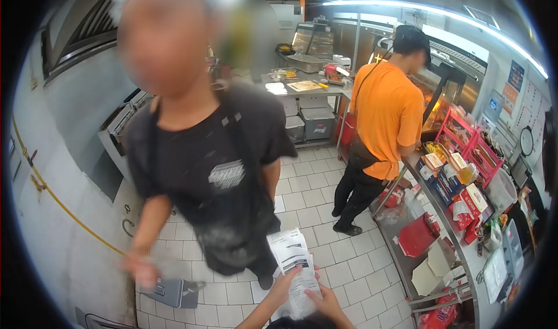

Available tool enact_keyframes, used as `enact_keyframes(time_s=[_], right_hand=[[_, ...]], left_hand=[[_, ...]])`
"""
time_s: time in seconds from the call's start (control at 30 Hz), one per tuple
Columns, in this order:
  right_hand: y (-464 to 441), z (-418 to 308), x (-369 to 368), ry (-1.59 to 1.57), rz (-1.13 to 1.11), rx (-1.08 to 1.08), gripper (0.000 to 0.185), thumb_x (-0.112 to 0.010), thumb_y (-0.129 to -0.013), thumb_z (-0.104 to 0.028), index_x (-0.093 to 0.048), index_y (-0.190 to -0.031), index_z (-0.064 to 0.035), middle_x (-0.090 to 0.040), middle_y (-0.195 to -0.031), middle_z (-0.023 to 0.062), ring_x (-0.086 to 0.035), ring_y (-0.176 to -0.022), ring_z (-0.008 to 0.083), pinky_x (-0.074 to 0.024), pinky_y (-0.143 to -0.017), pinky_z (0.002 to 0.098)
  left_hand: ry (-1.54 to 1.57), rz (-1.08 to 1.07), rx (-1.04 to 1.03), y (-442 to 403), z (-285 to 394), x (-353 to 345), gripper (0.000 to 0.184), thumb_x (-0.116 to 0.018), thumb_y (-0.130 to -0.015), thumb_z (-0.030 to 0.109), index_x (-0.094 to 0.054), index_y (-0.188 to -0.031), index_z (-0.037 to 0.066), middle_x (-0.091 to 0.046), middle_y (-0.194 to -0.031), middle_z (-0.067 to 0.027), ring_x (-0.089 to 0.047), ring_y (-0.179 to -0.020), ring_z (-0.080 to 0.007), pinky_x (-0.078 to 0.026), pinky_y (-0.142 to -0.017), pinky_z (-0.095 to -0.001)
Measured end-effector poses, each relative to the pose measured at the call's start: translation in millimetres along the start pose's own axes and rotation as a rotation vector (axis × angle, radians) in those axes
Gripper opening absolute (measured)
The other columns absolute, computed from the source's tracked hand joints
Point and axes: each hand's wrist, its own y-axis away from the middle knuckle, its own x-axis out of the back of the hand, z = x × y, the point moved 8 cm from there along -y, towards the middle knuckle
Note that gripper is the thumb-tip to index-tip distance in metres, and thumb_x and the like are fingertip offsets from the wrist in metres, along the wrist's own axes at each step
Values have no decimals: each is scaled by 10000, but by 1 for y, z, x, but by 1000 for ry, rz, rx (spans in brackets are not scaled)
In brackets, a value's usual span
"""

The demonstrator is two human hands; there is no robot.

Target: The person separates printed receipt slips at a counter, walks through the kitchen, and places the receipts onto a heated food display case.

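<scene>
A long white printed receipt (290, 250) hangs in front of my body at the bottom of the head view, its upper end tilted toward the left. My left hand (282, 286) pinches it along the left edge, with the thumb lying across the printed side. At the lower right edge my right hand (326, 303) also grips the paper, fingers closed on it. Dark print bands cross its middle; the text is too small to read.
Close ahead on the left stands a blurred person in a dark apron (226, 178). Another person in an orange shirt (386, 114) faces the counter on the right. Boxes (468, 204) and a pink rack (459, 131) crowd that counter. A grey dustpan-like object (168, 293) lies on the tiled floor.
</scene>
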Motion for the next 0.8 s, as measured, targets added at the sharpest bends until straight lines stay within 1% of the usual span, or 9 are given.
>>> enact_keyframes(time_s=[0.07,0.13,0.2,0.3,0.37,0.43,0.57,0.67,0.8], right_hand=[[-12,-12,11,50,-28,-18,322,-613,-823,-216,-585,-1044,16,-646,-904,106,-590,-832,132,-456,-746,270],[-27,-12,23,101,-59,-32,323,-613,-824,-221,-586,-1040,18,-647,-892,99,-587,-828,125,-455,-743,266],[-43,5,29,31,-206,-140,316,-611,-826,-214,-584,-1047,10,-633,-921,59,-564,-843,109,-439,-779,260],[-76,34,41,67,-358,-172,339,-594,-841,-266,-590,-1034,12,-641,-853,72,-567,-788,105,-452,-723,261],[-102,14,50,133,-353,-239,349,-574,-853,-286,-589,-1041,7,-637,-847,63,-559,-776,98,-449,-717,253],[-135,18,50,147,-479,-184,358,-556,-863,-287,-570,-1083,-4,-638,-874,80,-565,-788,107,-449,-725,258],[-199,-9,50,166,-615,-154,368,-542,-864,-295,-571,-1076,4,-629,-909,92,-560,-845,118,-443,-760,270],[-249,-17,41,228,-739,-57,371,-518,-878,-294,-548,-1117,-12,-630,-922,91,-562,-846,123,-441,-762,273],[-294,-31,16,133,-860,26,369,-489,-893,-290,-526,-1150,-28,-631,-930,97,-562,-844,127,-438,-766,281]], left_hand=[[85,123,3,-18,3,-2,374,-388,-893,174,-415,-1206,-28,-554,-996,-167,-583,-859,-254,-502,-762,-388],[74,151,13,-40,2,5,364,-375,-895,182,-437,-1172,-46,-566,-979,-161,-584,-849,-242,-497,-757,-367],[96,193,-10,-62,7,12,362,-376,-895,213,-500,-1068,-79,-596,-886,-157,-598,-789,-220,-500,-721,-331],[38,355,-178,-89,30,34,368,-397,-889,246,-516,-1044,-66,-602,-814,-146,-597,-710,-214,-495,-669,-319],[76,408,-305,-97,57,28,341,-401,-884,252,-514,-994,-49,-597,-783,-147,-594,-708,-222,-494,-655,-329],[120,473,-395,-110,73,40,296,-405,-868,223,-479,-1006,-29,-566,-856,-135,-587,-723,-254,-505,-659,-383],[187,533,-493,-135,100,61,379,-399,-864,285,-495,-1006,-53,-590,-833,-180,-600,-739,-273,-499,-685,-374],[204,592,-636,-146,135,50,513,-425,-821,321,-416,-1161,-64,-544,-1014,-216,-568,-905,-346,-472,-801,-456],[173,566,-757,-167,167,52,572,-465,-781,335,-340,-1218,-13,-509,-1064,-180,-539,-917,-326,-468,-783,-513]])
